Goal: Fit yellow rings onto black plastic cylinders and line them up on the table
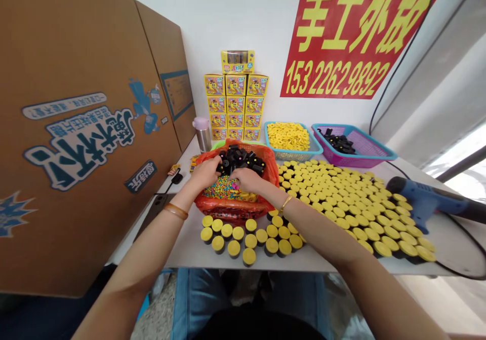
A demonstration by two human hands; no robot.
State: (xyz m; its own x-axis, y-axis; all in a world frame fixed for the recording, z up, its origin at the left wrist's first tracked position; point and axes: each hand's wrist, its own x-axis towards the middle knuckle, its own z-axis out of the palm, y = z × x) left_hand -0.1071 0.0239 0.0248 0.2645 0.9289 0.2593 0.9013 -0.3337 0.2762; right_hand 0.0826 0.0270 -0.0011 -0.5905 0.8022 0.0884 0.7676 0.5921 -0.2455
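Note:
A basket lined with a red plastic bag [235,209] stands in front of me. In its far part lies a heap of small black cups [241,157]; its near part holds many tiny coloured beads [218,188] and some yellow pieces [247,197]. My left hand [207,173] is at the left of the basket, fingers curled round a black cup at the edge of the heap. Over the beads, my right hand [246,179] is closed, with a small pink piece [236,184] showing under its fingers; what exactly it grips is partly hidden.
Rows of yellow-capped black cups [341,198] cover the table's right side, more stand nearby. Behind are a basket of yellow pieces [288,136], a purple basket [370,145], stacked yellow boxes [235,102] and a flask [203,135]. A blue heat gun [425,200] lies right; large cartons [87,127] wall the left.

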